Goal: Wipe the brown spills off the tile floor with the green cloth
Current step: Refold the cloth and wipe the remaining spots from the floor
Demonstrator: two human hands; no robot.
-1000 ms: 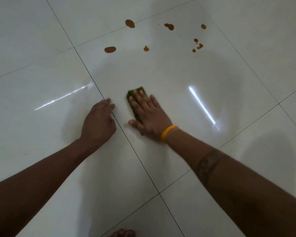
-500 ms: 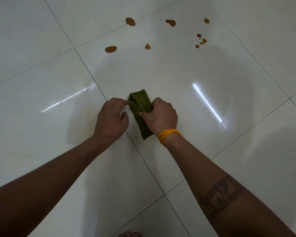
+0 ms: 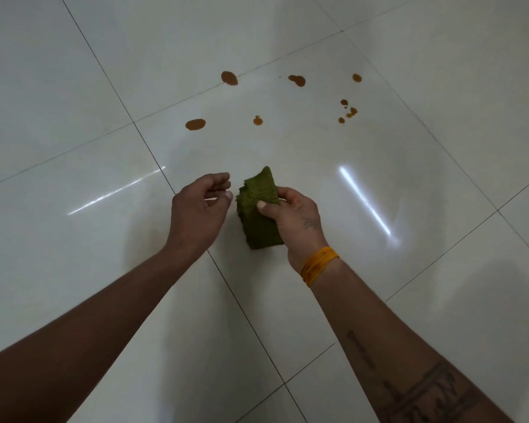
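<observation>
We hold the green cloth (image 3: 258, 209) in our right hand (image 3: 293, 221), folded into a thick pad, the thumb pressed on its top face and the fingers curled behind its right edge. The cloth stands out to the left of that hand, over the tile floor (image 3: 379, 166); we cannot tell whether its lower end touches the tile. Our left hand (image 3: 199, 209) hangs just beside the cloth's left edge, apart from it, fingers loosely curled and holding nothing. The brown spills (image 3: 195, 124) lie scattered on the same tile, well beyond both hands. An orange band (image 3: 318, 265) circles our right wrist.
</observation>
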